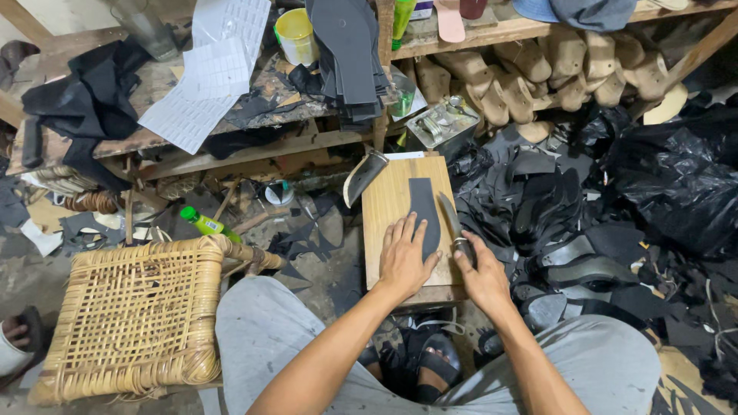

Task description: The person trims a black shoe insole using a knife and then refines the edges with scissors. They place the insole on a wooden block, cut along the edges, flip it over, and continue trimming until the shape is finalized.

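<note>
Under the left hand (pixel 405 257) lies a black sole piece (pixel 425 211).

small shoemaking workshop, floor-level. wooden shoe lasts (pixel 538 73) heaped under a rough plank shelf (pixel 461 34). stack of black sole blanks (pixel 350 54) on a scarred workbench (pixel 154 115). black offcuts (pixel 530 200) piled on the floor. wooden cutting board (pixel 388 204) with a dark sole-shaped piece (pixel 425 211) and a curved knife (pixel 363 175). glue tin (pixel 442 127), woven cane stool (pixel 134 315) alongside.
</note>
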Available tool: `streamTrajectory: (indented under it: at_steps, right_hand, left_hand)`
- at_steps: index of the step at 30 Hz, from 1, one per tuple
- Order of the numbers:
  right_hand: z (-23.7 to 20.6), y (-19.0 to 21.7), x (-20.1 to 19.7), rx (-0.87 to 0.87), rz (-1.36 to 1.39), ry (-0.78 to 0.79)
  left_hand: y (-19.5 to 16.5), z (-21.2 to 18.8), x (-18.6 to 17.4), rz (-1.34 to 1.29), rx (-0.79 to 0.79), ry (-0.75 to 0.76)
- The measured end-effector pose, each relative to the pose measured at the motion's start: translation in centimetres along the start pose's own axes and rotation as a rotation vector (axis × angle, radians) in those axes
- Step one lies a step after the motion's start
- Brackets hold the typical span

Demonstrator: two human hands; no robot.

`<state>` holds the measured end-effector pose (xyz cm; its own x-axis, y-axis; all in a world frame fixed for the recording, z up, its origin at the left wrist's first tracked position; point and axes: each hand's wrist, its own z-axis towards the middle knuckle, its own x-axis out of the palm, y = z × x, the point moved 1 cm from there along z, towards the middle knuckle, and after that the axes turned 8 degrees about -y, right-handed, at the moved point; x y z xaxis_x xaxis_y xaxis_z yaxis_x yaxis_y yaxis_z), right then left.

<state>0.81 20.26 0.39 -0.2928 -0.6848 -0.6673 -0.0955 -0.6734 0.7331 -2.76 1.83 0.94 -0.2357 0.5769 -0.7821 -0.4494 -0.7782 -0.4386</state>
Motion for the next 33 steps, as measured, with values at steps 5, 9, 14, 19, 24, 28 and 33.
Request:
streamTrajectory:
  at_steps: [5, 9, 14, 19, 24, 28, 33]
  right_hand:
    - [-2.6, 2.8, -1.5, -0.043, -0.259, 0.021]
    - [-3.7, 4.9, -1.8, -0.051, -0.313, 0.022]
    - [-3.9, 5.6, -1.9, -0.025, -0.314, 0.042]
    - [-3.7, 4.9, -1.8, -0.034, -0.294, 0.056]
    - [-3.5, 4.5, -1.4, -0.022, -0.300, 0.084]
    - [-3.4, 4.5, -1.5, -0.061, -0.314, 0.045]
    - [-3.4, 4.9, -1.8, -0.014, -0.322, 0.078]
  left_hand:
    - [0.0, -0.2, 0.7, 0.045, -0.029, -0.036]
    - [-0.2, -0.1, 0.8, 0.101, -0.043, -0.024]
    - [-0.3, 0.3, 0.7, 0.101, -0.078, -0.014]
    - [0.3, -0.1, 1.2, 0.070, -0.048, -0.045]
    - [2.0, 0.2, 1.8, -0.084, -0.114, -0.139]
    - [2.5, 1.3, 1.8, -0.199, -0.203, -0.144]
    - [0.4, 2.4, 2.1, -0.024, -0.188, -0.069]
